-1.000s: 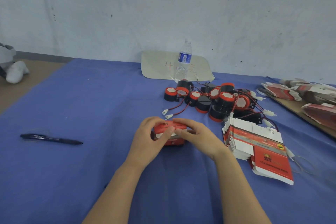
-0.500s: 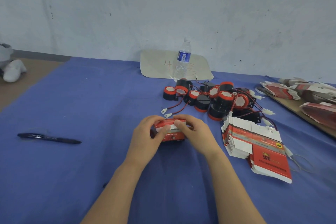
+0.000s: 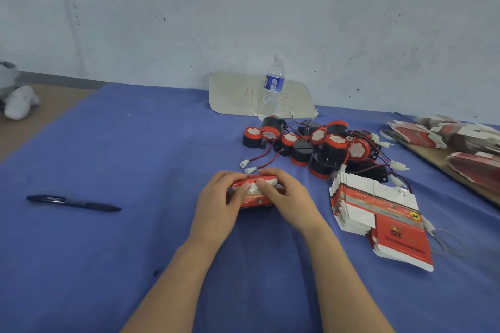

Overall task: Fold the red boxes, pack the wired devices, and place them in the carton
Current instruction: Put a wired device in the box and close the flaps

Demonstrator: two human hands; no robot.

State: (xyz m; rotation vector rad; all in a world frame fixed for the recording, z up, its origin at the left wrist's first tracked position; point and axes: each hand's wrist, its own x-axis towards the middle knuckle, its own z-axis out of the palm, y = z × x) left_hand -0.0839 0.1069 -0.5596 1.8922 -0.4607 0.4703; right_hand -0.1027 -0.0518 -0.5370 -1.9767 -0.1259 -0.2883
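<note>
While both my hands grip the red box mid-tabletop, left hand and right hand thumbs press its top flap; wired devices lie just behind.

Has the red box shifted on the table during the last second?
No. The red box sits just as near the white plug behind it as before, gripped by the left hand and right hand.

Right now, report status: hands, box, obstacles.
Left hand and right hand grip the red box. Box rests on blue cloth. White connectors just beyond.
</note>
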